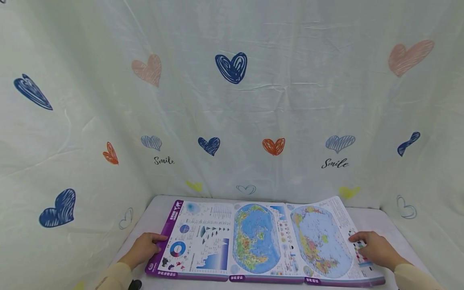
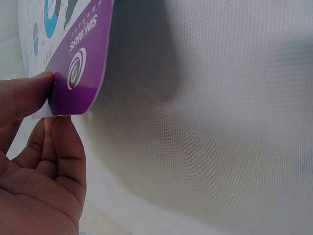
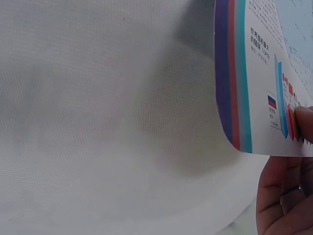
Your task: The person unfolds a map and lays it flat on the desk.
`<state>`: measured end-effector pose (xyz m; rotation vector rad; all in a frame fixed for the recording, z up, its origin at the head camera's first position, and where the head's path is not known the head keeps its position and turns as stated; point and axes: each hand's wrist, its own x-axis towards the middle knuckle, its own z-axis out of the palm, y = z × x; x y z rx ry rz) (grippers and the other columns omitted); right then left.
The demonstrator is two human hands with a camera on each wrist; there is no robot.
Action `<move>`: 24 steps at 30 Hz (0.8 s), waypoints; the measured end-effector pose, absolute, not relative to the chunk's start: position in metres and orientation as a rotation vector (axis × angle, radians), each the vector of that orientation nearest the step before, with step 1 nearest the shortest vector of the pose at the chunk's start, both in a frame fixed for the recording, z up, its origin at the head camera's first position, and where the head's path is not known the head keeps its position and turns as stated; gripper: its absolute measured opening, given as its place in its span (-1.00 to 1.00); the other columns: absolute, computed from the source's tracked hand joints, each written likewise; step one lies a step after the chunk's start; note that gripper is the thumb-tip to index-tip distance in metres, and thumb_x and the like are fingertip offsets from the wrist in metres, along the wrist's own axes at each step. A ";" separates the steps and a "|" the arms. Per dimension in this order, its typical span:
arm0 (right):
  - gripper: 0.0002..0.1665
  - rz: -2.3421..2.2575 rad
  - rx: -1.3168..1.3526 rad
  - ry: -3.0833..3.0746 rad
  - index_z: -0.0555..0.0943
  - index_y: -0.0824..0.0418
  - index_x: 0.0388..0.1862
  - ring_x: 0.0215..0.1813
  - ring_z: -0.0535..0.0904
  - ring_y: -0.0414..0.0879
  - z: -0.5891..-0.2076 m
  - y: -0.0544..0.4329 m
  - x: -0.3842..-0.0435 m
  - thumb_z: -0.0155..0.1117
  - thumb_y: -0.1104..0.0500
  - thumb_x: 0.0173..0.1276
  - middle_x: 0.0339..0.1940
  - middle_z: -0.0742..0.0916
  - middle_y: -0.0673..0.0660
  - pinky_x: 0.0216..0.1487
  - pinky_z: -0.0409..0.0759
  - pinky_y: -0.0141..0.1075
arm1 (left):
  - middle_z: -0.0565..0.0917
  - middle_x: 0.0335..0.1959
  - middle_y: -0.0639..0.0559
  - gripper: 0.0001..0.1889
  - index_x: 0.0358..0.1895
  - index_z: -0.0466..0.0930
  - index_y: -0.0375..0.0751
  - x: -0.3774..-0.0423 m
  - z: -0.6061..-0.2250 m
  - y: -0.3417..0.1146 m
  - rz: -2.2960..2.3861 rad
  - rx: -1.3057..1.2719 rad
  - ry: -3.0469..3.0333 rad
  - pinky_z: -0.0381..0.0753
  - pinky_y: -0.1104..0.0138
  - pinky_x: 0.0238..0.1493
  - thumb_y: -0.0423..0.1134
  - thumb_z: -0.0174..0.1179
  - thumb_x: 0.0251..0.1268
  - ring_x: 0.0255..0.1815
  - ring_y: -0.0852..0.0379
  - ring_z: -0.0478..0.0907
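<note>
A wide folding world map (image 1: 255,241) lies spread out in three panels, with purple borders, charts on its left panel and a blue-ocean map on each of the other two. My left hand (image 1: 144,248) pinches its purple left edge, thumb on top and fingers beneath, as the left wrist view shows near the rounded corner (image 2: 78,93). My right hand (image 1: 378,249) grips the opposite edge the same way. That right panel (image 3: 266,98) bends upward off the table, its striped border facing the right wrist camera. The map appears upside down from the head view.
A white-covered table (image 1: 366,217) lies under the map. Pale curtains (image 1: 253,108) printed with hearts and "Smile" words stand close behind it and at both sides. A small black object (image 1: 135,284) sits by the left sleeve at the front edge.
</note>
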<state>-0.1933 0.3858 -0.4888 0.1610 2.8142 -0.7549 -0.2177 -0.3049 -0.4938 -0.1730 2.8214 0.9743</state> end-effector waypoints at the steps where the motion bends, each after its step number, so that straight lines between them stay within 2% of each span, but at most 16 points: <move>1: -0.61 -0.759 0.165 2.808 0.69 0.31 -0.06 -0.14 0.47 0.16 -0.490 0.386 -0.194 0.38 0.37 0.06 0.06 0.58 0.54 0.00 0.45 0.22 | 0.63 0.00 -0.36 -0.66 -0.02 0.70 -0.37 -0.218 -0.494 -0.305 0.969 -0.178 2.816 0.63 0.07 -0.10 -0.57 0.25 0.09 -0.11 -0.10 0.59; 5: -0.63 -0.769 0.185 2.790 0.69 0.30 -0.05 -0.13 0.47 0.18 -0.493 0.389 -0.194 0.38 0.36 0.09 0.07 0.56 0.56 0.02 0.43 0.27 | 0.64 -0.02 -0.34 -0.66 -0.01 0.70 -0.37 -0.218 -0.494 -0.304 0.960 -0.196 2.801 0.61 0.02 -0.06 -0.56 0.25 0.10 -0.06 -0.17 0.58; 10: -0.63 -0.771 0.192 2.794 0.69 0.30 -0.06 -0.16 0.47 0.15 -0.491 0.389 -0.191 0.39 0.34 0.09 0.06 0.56 0.55 -0.08 0.47 0.11 | 0.65 -0.05 -0.32 -0.67 0.01 0.67 -0.42 -0.218 -0.492 -0.303 0.928 -0.189 2.809 0.57 -0.06 0.00 -0.51 0.28 0.12 0.01 -0.30 0.55; 14: -0.64 -0.769 0.180 2.803 0.68 0.31 -0.06 -0.15 0.47 0.14 -0.492 0.391 -0.190 0.39 0.34 0.10 0.05 0.57 0.54 -0.12 0.45 0.02 | 0.66 -0.09 -0.29 -0.70 0.01 0.66 -0.44 -0.219 -0.494 -0.304 0.904 -0.206 2.815 0.58 -0.04 0.00 -0.44 0.30 0.18 0.00 -0.28 0.56; 18: -0.65 -0.749 0.148 2.817 0.68 0.32 -0.07 -0.09 0.51 0.20 -0.493 0.395 -0.188 0.40 0.31 0.12 -0.01 0.60 0.50 -0.05 0.47 0.12 | 0.67 -0.15 -0.22 -0.71 -0.01 0.66 -0.44 -0.220 -0.494 -0.304 0.893 -0.216 2.813 0.61 0.01 -0.04 -0.38 0.32 0.23 -0.08 -0.18 0.60; 21: -0.63 -0.725 0.109 2.819 0.66 0.35 -0.05 -0.02 0.53 0.33 -0.494 0.399 -0.188 0.41 0.25 0.15 -0.05 0.63 0.46 0.01 0.45 0.25 | 0.68 -0.16 -0.19 -0.70 -0.01 0.65 -0.45 -0.221 -0.494 -0.305 0.885 -0.218 2.805 0.61 0.01 -0.04 -0.33 0.31 0.26 -0.10 -0.14 0.60; 24: -0.52 -0.675 0.085 2.815 0.60 0.42 0.03 0.04 0.51 0.43 -0.493 0.403 -0.189 0.40 0.13 0.22 -0.03 0.62 0.48 0.03 0.42 0.32 | 0.66 -0.09 -0.28 -0.64 0.03 0.63 -0.46 -0.221 -0.490 -0.307 0.841 -0.188 2.822 0.56 -0.09 0.01 -0.25 0.31 0.28 -0.03 -0.26 0.57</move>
